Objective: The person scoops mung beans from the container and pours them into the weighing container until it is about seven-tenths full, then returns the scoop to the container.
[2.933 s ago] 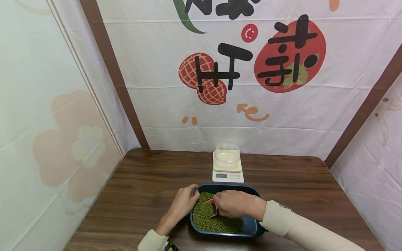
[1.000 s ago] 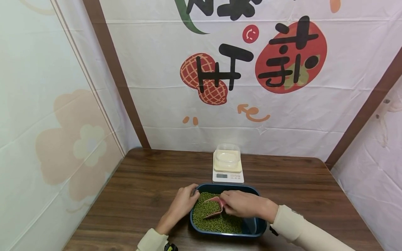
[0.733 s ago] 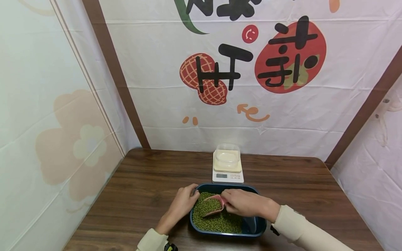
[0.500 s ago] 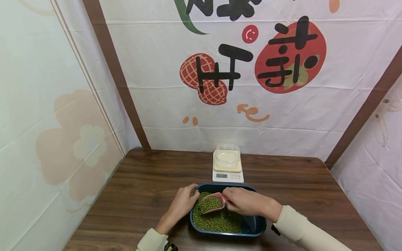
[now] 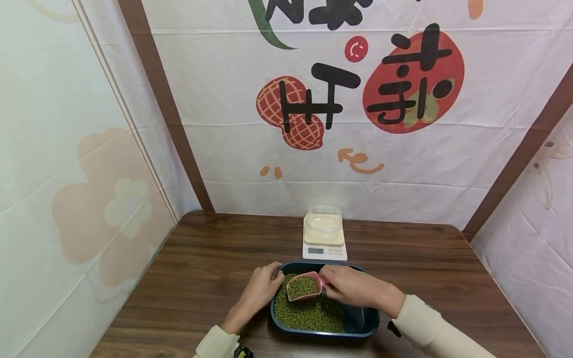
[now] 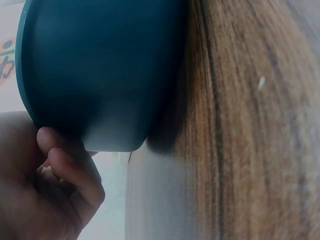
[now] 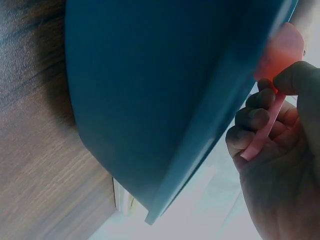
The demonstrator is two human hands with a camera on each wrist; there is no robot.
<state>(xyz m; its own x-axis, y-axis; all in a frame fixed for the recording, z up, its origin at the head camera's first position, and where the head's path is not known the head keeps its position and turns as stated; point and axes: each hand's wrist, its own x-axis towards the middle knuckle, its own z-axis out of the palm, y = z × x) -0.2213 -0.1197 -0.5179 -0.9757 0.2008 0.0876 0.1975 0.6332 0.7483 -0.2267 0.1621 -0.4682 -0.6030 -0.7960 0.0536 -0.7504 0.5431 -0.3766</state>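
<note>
A blue oval tub [image 5: 320, 333] holds a bed of green mung beans [image 5: 306, 316], with its bottom showing at the right end. My left hand [image 5: 262, 287] grips the tub's far left rim, and the left wrist view has its fingers [image 6: 75, 172] curled at the wall. With my right hand [image 5: 355, 287] I hold a pink scoop [image 5: 320, 281] by its handle, over the left part of the tub. Mung beans fill the scoop, and its open end faces left. Thumb and fingers wrap the scoop's handle [image 7: 265, 130] in the right wrist view.
A white kitchen scale [image 5: 324, 253] stands just behind the tub, bearing a clear plastic container [image 5: 324, 224]. The brown wooden table [image 5: 215, 248] reaches back to a printed cloth wall [image 5: 403, 164].
The pink scoop, earlier pushed into the beans, has come up full of them and levelled. My right hand has moved slightly right and up with it. The left hand stays on the rim.
</note>
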